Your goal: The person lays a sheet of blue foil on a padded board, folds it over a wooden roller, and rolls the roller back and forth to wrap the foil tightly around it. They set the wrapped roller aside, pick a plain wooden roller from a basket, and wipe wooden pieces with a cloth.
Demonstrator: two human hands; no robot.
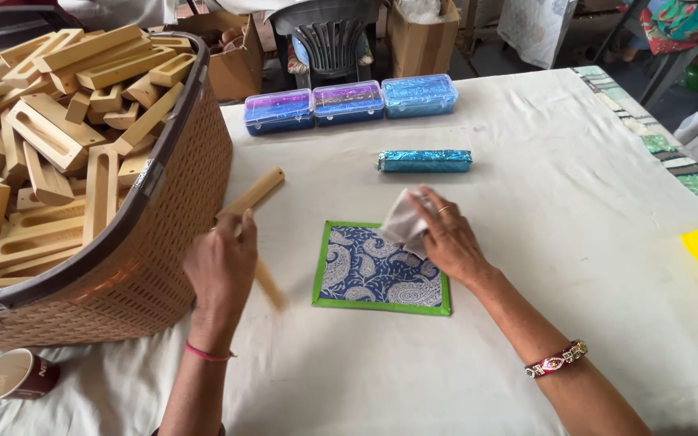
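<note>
Here, left hand closed around a wooden stick beside the basket, right hand fingers pinching a white cloth on the paisley mat, mid-table.

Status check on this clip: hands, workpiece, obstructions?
Left hand grips wooden stick. Right hand presses white cloth on paisley fabric panel. Basket close left, nothing blocking.

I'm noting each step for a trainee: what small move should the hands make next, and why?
Probably bring the wooden piece in the left hand over onto the paisley sheet. The right hand is already pressing a pale cloth on the sheet's top corner.
</note>
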